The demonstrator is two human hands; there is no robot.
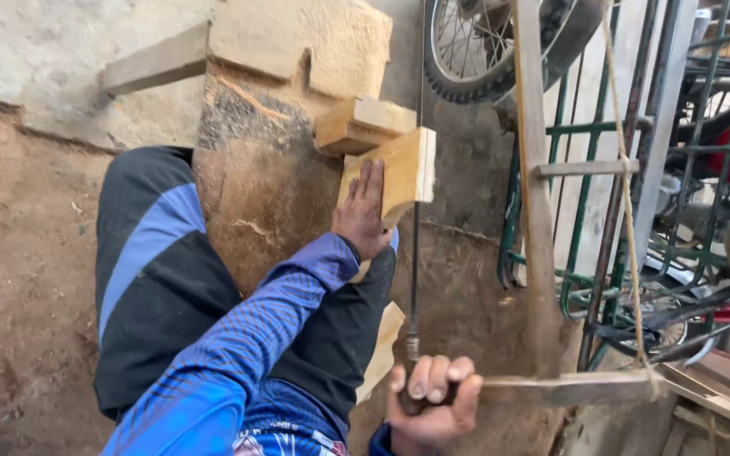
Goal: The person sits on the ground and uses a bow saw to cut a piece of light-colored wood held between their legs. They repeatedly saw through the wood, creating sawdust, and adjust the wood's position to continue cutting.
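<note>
Hands saw a wooden board.
Left hand (363, 215) lies spread flat on the board (394, 173); right hand (430, 401) is clenched around the frame saw (416, 253) handle below the board.

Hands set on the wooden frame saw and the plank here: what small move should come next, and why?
Probably a steady stroke of the thin saw blade along the pale wooden plank's edge. The left hand lies flat on the plank, pinning it, the right hand grips the wooden saw frame's lower end, and the blade stands against the plank.
</note>
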